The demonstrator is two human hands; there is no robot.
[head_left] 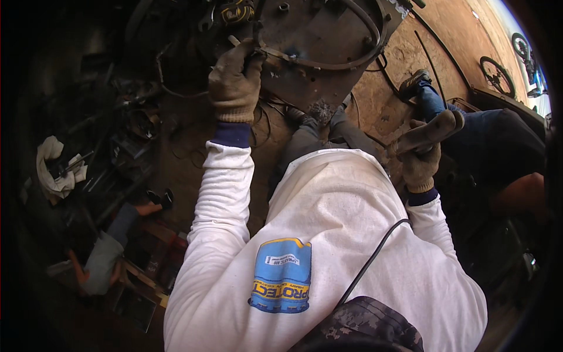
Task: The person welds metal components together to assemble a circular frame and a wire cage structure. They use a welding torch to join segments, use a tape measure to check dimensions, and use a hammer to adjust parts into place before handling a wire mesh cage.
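My left hand [236, 85], in a dirty tan work glove, is closed at the edge of a dark steel plate [334, 82]. Its fingers grip the near end of a curved metal bar [328, 63], which bends in a wide arc over the plate. My right hand [421, 167], gloved too, is raised at the right and closed around what looks like a hammer [428, 132]. Its thick brown head shows above the fist; the handle is hidden. The hammer is apart from the plate and bar.
A black and yellow tool [236, 12] lies beyond my left hand. Dark scrap metal and a pale rag [51, 167] crowd the left. A person in jeans [469, 126] is close on the right; another person [102, 258] is at lower left. Cables cross the brown floor [387, 97].
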